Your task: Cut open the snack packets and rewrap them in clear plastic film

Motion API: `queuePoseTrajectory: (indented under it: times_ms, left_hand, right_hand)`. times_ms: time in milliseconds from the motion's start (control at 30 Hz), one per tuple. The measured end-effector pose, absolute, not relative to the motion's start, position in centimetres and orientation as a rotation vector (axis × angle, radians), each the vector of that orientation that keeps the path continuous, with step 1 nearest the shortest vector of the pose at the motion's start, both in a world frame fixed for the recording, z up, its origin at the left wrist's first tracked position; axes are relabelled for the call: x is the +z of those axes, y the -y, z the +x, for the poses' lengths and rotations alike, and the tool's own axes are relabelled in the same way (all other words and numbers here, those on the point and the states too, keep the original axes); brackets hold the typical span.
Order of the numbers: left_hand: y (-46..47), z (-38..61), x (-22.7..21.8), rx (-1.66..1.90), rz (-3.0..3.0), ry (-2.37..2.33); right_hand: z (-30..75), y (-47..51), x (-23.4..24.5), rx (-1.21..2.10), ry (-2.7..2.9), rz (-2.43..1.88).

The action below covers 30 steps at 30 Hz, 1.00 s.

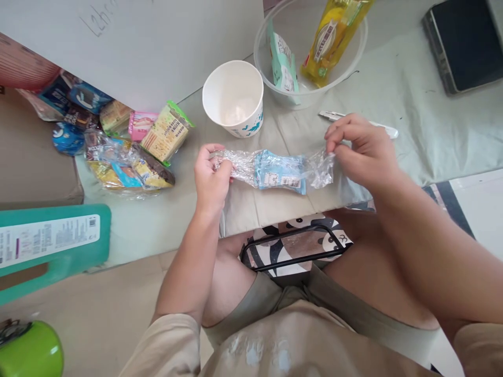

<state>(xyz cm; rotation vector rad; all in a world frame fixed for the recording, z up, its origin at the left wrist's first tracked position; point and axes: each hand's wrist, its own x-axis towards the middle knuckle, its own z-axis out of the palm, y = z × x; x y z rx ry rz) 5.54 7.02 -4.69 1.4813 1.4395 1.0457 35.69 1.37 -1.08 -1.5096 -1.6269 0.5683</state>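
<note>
Clear plastic wrap [239, 163] is stretched sideways near the table's front edge. Inside it sits a light-blue packet [277, 168] with a white label and barcode. My left hand [212, 178] is closed round the crumpled left end, thumb on top. At the other end, the curled fingers of my right hand [361, 149] pinch the edge of the wrap. Just behind the packet stands a white paper cup [233, 99] with a blue-green print; no contents show inside. A white utility knife [377, 125] lies partly hidden beneath my right hand.
Behind, a clear plastic bowl [261, 68] holds a yellow packet and a mint-green packet. Snack packs [129, 162] pile up at left, beside a white board [157, 47]. A dark-screened device [467, 42] lies far right; a green-handled item [51, 235] borders the left.
</note>
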Motion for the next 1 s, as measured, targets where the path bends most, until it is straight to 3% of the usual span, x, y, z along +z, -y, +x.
queuePoseTrajectory:
  times_ms: [300,433,633,1000]
  left_hand:
    - [-6.7,3.8,-4.3,1.059,1.698,-1.617]
    - [-6.5,4.2,-2.7,1.206,2.134,-1.395]
    - [-6.0,5.2,-1.9,0.832,2.455,-0.981]
    - [-5.4,6.8,0.3,1.365,2.335,-1.12]
  right_hand:
    - [37.9,-1.0,-0.6,0.094,1.657,-1.78]
    - [36.5,-0.4,1.3,0.217,1.774,-1.496]
    - [36.3,-0.6,0.2,0.407,2.13,-1.435]
    - [34.7,0.0,2.6,0.317,1.669,-1.8]
